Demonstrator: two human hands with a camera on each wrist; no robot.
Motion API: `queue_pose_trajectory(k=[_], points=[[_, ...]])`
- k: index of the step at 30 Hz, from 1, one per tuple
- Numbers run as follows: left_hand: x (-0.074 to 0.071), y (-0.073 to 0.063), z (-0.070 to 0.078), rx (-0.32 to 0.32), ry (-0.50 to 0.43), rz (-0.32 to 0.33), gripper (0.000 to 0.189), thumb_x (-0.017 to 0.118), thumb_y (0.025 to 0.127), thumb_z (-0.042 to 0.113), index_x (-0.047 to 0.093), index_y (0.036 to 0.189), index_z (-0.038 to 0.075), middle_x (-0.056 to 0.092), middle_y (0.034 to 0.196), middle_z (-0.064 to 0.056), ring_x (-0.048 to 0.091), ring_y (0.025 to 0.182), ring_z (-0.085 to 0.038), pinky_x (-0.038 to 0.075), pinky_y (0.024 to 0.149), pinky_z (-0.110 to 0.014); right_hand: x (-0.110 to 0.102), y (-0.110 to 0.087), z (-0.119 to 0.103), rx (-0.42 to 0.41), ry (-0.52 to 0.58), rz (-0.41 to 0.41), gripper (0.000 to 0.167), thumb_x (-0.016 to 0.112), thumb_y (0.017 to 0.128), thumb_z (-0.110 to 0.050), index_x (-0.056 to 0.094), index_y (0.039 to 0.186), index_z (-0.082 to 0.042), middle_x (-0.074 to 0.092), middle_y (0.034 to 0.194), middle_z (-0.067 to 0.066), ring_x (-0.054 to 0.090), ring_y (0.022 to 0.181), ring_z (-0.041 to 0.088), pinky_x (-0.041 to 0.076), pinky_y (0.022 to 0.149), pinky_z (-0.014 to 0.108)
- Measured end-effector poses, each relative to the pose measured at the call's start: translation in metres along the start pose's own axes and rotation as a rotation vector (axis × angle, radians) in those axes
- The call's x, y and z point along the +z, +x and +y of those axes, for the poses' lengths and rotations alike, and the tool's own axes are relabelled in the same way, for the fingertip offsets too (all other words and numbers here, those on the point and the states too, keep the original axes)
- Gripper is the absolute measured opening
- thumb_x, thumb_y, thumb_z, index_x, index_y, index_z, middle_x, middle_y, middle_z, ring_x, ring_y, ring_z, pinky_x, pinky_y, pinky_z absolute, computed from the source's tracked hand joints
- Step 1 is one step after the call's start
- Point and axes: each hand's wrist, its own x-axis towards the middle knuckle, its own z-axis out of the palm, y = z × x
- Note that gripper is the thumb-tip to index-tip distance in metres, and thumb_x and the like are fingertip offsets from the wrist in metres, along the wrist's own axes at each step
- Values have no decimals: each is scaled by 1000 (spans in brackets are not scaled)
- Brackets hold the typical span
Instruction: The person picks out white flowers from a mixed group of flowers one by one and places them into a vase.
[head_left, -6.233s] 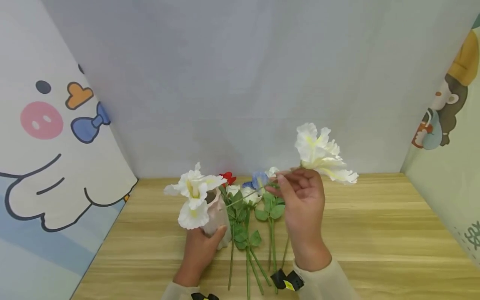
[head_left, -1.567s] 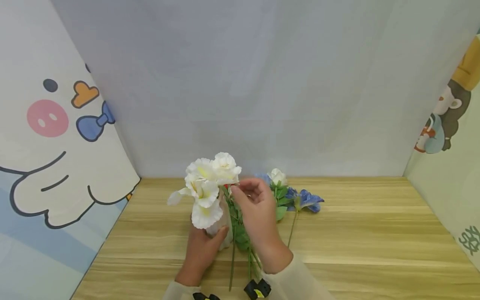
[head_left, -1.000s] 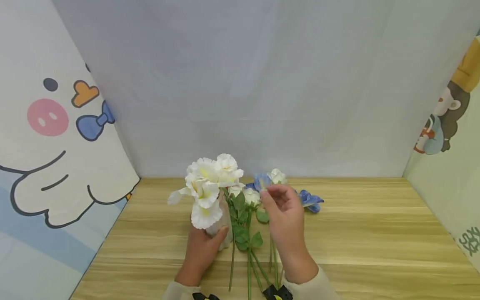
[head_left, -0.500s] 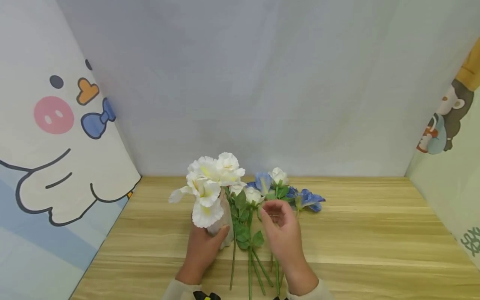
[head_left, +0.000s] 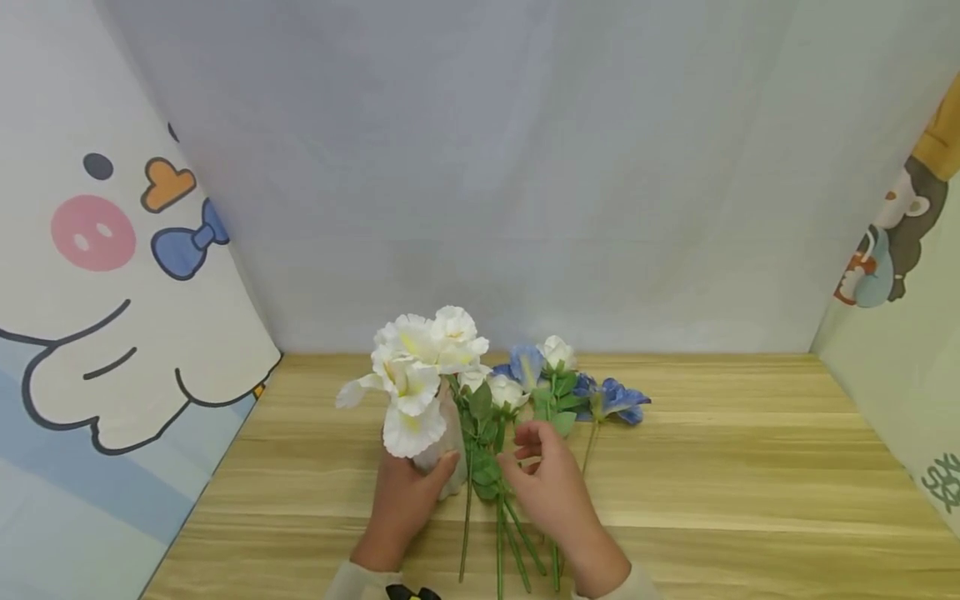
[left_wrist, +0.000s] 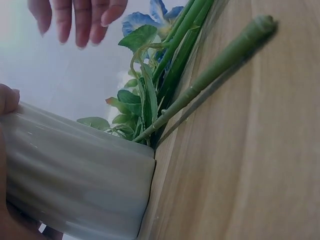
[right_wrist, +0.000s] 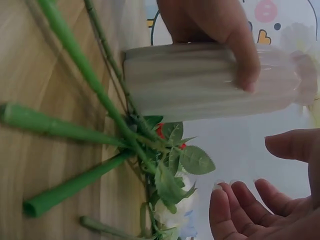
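Observation:
My left hand grips a pale ceramic vase round its side; the vase stands on the table. White irises with yellow centres lean out of its mouth. To the right, my right hand hovers over flower stems with nothing in its grasp. In the right wrist view its fingers are bent loosely, thumb apart, below the vase. White roses with green leaves lie right beside the vase. The left wrist view shows a cut stem end close up.
Blue flowers lie at the right of the bunch, near another white rose. A bit of red flower shows behind leaves in the right wrist view. A grey backdrop rises behind the wooden table.
The white iris my right hand held is now in the vase. That hand has let go and moved right, then down towards the stems. My left hand stays on the vase.

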Motion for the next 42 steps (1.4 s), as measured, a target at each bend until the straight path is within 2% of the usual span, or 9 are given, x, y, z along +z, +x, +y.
queue_pose_trajectory(k=[5,9,17,26,31,35,42], points=[[0,0,-1,20,18,0,90,86,86,21,31,156,13,44,149,-11,48,131,-27,36,110,-53,-1,5,10,35,-51,22,39,72,97,-14,57,130,1,62,121,15,59,108,28,51,91,44],[-1,1,-1,24,21,-6,90,85,86,20,30,157,13,43,150,-10,47,132,-26,36,110,-53,-3,8,16,39,-43,13,38,73,96,-10,58,129,3,63,121,16,59,108,28,52,93,45],[-2,1,0,12,30,-15,91,84,87,22,28,158,15,42,150,-10,46,132,-27,35,110,-54,-3,12,29,62,-39,-21,32,72,96,-9,61,125,1,65,114,14,62,102,25,54,86,44],[-3,0,1,-7,17,-21,89,83,89,25,27,157,15,40,150,-12,47,132,-29,35,110,-55,2,17,41,121,49,-42,23,67,98,-3,64,119,7,70,106,13,67,97,29,58,78,39],[-3,0,2,-8,24,-20,89,83,89,24,27,157,15,41,150,-12,47,131,-29,36,110,-55,10,18,44,194,185,-89,28,65,102,-9,64,122,9,68,107,17,69,78,25,60,69,39],[-3,0,5,0,-4,-24,88,85,87,21,30,156,16,44,147,-10,48,130,-28,37,109,-54,16,19,44,266,305,-130,35,61,105,-13,59,129,13,63,110,21,64,64,23,61,66,40],[-2,0,6,3,-26,-19,87,85,87,20,32,155,18,45,146,-9,49,129,-27,38,108,-54,23,22,43,311,264,-160,37,62,103,-12,56,130,13,61,111,21,66,78,25,61,64,40]])
